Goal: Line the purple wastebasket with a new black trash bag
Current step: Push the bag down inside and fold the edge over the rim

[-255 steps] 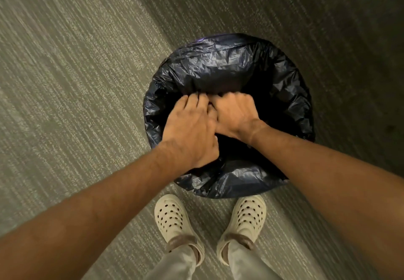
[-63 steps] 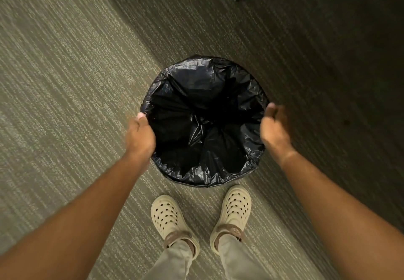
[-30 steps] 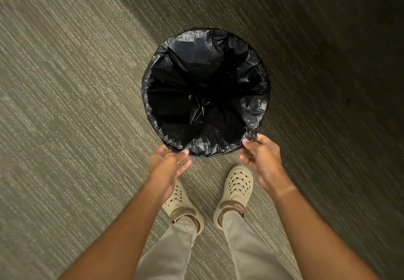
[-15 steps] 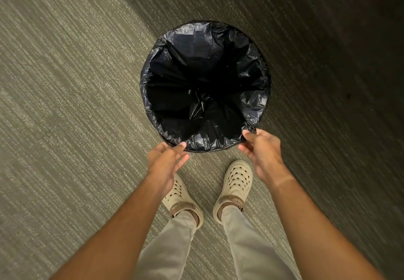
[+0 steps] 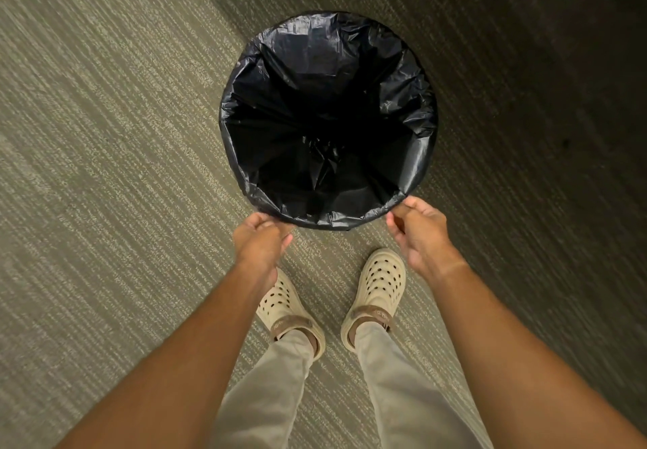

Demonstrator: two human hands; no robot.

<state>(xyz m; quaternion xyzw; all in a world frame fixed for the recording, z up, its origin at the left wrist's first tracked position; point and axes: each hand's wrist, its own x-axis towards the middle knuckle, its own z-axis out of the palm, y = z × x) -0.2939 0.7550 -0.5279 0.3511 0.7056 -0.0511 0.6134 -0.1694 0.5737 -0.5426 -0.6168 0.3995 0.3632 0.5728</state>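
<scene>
A black trash bag (image 5: 327, 119) lines the round wastebasket on the carpet, its mouth folded over the whole rim and its bottom bunched in the centre. The purple of the basket is hidden under the bag. My left hand (image 5: 261, 242) is at the near-left rim, fingers curled on the bag's folded edge. My right hand (image 5: 418, 229) pinches the bag's edge at the near-right rim.
Grey striped carpet (image 5: 105, 168) lies all around, darker in shadow to the right. My two feet in cream clogs (image 5: 376, 294) stand just in front of the basket, close to its near side.
Since a second ago both hands have stayed at the near rim, closing more tightly on the bag's edge. Earlier they were at the left and right sides, and before that inside the bag.
</scene>
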